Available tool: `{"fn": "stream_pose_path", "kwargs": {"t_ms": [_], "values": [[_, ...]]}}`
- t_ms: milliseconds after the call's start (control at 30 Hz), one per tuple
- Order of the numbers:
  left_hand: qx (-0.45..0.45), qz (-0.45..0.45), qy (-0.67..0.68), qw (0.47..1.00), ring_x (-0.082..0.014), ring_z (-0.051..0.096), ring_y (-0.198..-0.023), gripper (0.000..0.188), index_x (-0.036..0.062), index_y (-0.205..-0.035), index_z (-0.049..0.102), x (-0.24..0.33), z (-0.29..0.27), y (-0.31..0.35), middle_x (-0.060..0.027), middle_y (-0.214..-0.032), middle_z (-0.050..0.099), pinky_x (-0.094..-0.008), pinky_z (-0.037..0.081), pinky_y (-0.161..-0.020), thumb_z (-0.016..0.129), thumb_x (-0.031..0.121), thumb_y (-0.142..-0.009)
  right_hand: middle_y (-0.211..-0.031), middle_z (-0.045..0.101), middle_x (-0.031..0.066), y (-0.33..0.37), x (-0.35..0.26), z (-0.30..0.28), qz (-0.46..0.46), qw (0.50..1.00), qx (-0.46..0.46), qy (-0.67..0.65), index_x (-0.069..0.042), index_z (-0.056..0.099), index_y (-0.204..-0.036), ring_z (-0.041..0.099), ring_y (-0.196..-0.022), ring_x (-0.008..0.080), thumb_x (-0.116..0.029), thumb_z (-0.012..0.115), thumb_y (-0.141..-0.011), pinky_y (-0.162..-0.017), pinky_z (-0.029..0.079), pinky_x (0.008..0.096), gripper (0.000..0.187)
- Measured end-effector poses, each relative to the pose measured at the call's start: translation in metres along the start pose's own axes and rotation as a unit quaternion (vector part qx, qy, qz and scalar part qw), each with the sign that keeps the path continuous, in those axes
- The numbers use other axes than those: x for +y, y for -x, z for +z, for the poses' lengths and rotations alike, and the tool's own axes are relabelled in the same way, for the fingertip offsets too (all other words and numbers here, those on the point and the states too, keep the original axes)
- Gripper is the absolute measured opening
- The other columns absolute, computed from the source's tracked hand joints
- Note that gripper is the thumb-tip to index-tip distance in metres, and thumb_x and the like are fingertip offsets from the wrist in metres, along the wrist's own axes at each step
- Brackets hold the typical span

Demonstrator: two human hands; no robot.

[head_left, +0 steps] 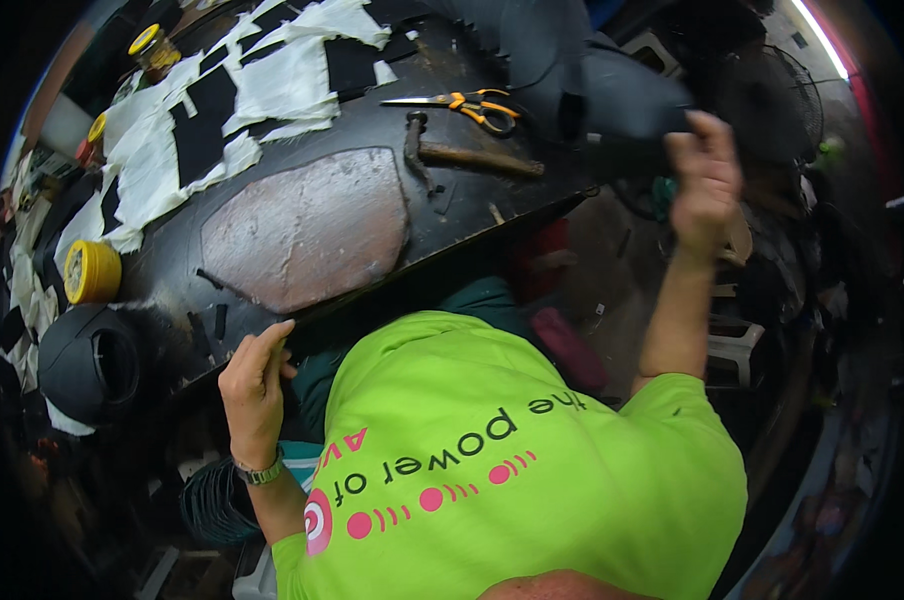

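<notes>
My left hand [253, 392], with a watch on its wrist, is by the near edge of the dark table. Its fingers are bent and close together; whether anything lies between them is hidden. Out past the table's right end, my right hand [707, 185] is raised and smeared by motion, its fingers bent close to a stack of black sheet material [627, 95]. Between the hands, a flat brownish slab [307, 230] with cut corners lies on the table. Behind it are a wooden-handled hammer [482, 157] and yellow-and-black scissors [482, 106].
White cloth pieces [282, 85] and black pieces [205, 125] cover the table's far left. A yellow tub [93, 272] and a black rolled piece [89, 365] stand at the left end. A yellow-lidded jar [153, 48] is farther back. A pale stool [734, 350] is at right.
</notes>
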State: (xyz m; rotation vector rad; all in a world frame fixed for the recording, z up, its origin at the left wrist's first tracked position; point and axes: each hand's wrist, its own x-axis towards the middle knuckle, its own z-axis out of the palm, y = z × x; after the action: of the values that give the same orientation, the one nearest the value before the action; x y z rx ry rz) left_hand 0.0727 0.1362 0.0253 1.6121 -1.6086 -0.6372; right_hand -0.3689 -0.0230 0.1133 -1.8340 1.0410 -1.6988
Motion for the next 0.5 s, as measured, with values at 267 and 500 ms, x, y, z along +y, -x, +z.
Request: {"fn": "stream_pose_path", "kwargs": {"t_ms": [267, 500], "values": [[0.097, 0.235, -0.003, 0.967, -0.0314, 0.063, -0.119, 0.108, 0.0061, -0.15, 0.049, 0.038, -0.002, -0.049, -0.0186, -0.138, 0.057, -0.0391, 0.052, -0.096, 0.097, 0.044, -0.061, -0.126, 0.067, 0.017, -0.066, -0.062, 0.082, -0.016, 0.948, -0.316, -0.043, 0.007, 0.06, -0.133, 0.068, -0.11, 0.0227, -0.018, 0.059, -0.103, -0.098, 0.055, 0.0348, 0.039], [0.097, -0.055, 0.243, 0.964, -0.0164, 0.066, -0.106, 0.053, -0.0038, -0.145, 0.048, -0.022, 0.041, -0.073, -0.0123, -0.123, 0.068, -0.0305, 0.053, -0.093, 0.065, 0.001, -0.095, -0.101, 0.065, 0.0054, -0.039, 0.034, 0.265, 0.081, 0.949, -0.303, -0.014, 0.003, 0.062, -0.129, 0.059, -0.089, 0.0098, -0.014, 0.062, -0.103, -0.078, 0.05, 0.0254, 0.031]]}}
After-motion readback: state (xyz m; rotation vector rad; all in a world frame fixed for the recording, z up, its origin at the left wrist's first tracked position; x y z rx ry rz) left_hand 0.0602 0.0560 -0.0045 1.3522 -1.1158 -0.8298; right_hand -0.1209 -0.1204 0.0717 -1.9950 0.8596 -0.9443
